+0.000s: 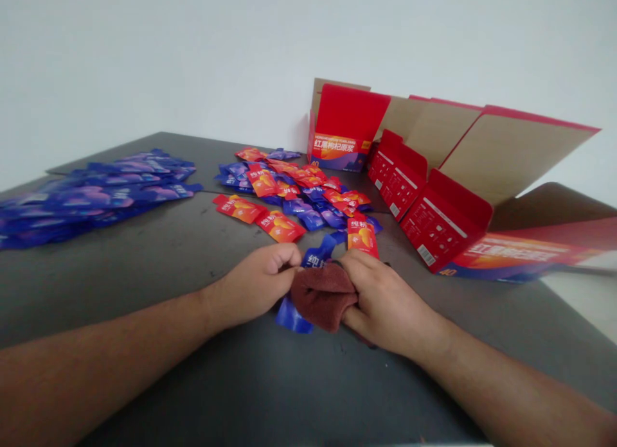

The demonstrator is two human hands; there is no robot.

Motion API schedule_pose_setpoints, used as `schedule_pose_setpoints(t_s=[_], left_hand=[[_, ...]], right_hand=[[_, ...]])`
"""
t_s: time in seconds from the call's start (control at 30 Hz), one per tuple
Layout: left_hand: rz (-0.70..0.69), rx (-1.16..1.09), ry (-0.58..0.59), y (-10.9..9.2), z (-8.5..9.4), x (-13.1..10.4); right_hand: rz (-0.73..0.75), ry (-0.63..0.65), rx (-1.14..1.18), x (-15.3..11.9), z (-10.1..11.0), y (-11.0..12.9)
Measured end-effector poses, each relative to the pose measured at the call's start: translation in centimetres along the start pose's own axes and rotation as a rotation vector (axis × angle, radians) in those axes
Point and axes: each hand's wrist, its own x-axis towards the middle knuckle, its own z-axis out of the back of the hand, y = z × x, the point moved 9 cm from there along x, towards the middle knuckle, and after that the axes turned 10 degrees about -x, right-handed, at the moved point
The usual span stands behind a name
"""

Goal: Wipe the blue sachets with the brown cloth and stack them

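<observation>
Close in front of me, my left hand grips the edge of a blue pouch between thumb and curled fingers. My right hand is closed on a brown cloth, which lies against the pouch and covers its middle. Only the pouch's printed upper part and its lower end show around the cloth. Just beyond my hands is a mixed heap of blue and red pouches. A red pouch from it lies near my right fingers, and another red pouch is near my left fist.
A large pile of blue pouches covers the table's left side. Red cardboard boxes with raised flaps stand in a row on the right, and one box faces me at the back. The dark table meets a white wall.
</observation>
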Motion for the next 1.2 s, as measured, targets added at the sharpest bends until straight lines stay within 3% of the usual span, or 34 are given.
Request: schedule_pose_setpoints(t_s=[0.1,0.3,0.5,0.67,0.87,1.03,1.2], left_hand=[[-0.051,0.034,-0.006,-0.7,0.1,0.0],[0.013,-0.008,0.007,0.1,0.0,-0.2],[-0.059,0.066,-0.003,-0.9,0.0,0.0],[0.006,0.017,-0.009,-0.2,0.0,-0.1],[-0.059,0.072,-0.007,-1.0,0.1,-0.1],[-0.031,0.05,-0.027,-1.0,0.2,0.0],[-0.064,0.074,-0.011,-1.2,0.1,-0.1]], right_hand=[[0.095,0.062,0.019,-0.2,-0.5,1.1],[-0.04,0.001,-0.014,-0.2,0.1,-0.2],[0.151,0.084,0.026,-0.2,-0.6,1.9],[-0.012,0.021,-0.023,-0.1,-0.1,0.3],[0.156,0.09,0.021,-0.3,-0.7,2.1],[0.001,0.035,-0.021,-0.2,-0.3,0.6],[0.172,0.092,0.03,-0.4,-0.7,2.4]])
